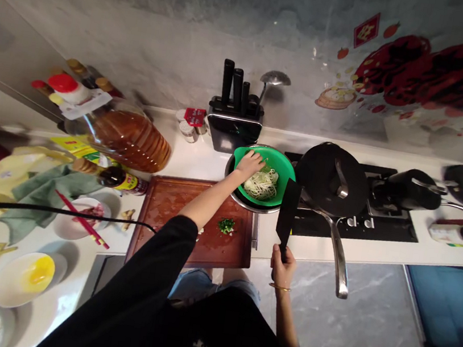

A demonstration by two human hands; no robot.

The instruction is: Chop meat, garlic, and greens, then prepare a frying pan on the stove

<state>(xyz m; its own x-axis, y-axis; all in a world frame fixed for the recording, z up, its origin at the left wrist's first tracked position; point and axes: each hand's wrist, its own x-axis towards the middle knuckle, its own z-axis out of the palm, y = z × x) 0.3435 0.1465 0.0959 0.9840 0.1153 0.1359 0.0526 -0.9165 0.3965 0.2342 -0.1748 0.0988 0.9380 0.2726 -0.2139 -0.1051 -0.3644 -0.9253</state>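
My left hand reaches over the near-left side of a green colander, its fingers stretched into it and apparently not gripping anything. Pale thin strands lie in a heap inside, just below those fingers. The colander rests in a metal bowl. My right hand is wrapped round the handle of a black cleaver, held upright beside the bowl with the blade pointing away from me. On the brown cutting board in front of me sits a small pile of chopped green onion.
A lidded black pan stands on the stove, its handle jutting toward me. Behind the bowl is a knife block. To the left are a large oil bottle, a sauce bottle, a meat plate with red chopsticks and an egg bowl.
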